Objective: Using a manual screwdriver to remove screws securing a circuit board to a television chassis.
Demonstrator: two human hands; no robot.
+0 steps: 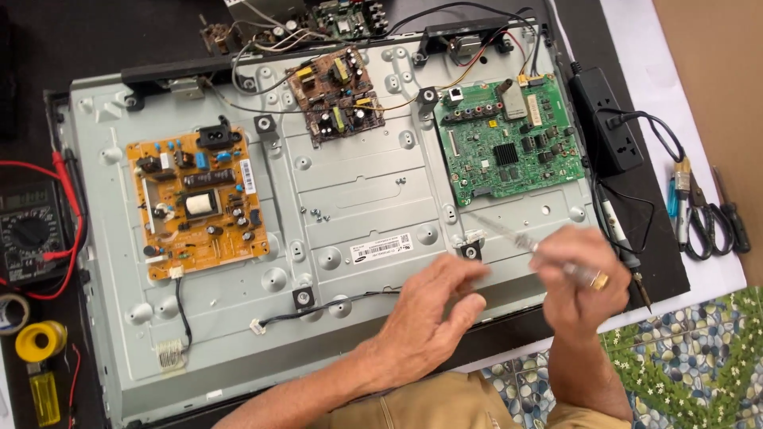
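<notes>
R hand (pixel 579 278) grip clenched on screwdriver (pixel 520 241); L hand (pixel 429 314) released, over TV chassis (pixel 358 199).

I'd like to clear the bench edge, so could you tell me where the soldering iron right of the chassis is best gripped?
Grip the soldering iron around its pale handle, coming from the right, over the white sheet. Its dark tip points down toward you past the right hand, and the cord leaves its top end, so mid-handle is probably the safest hold.

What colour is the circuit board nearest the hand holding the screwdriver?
Green: the square printed circuit board, seen best in the head view.
</notes>
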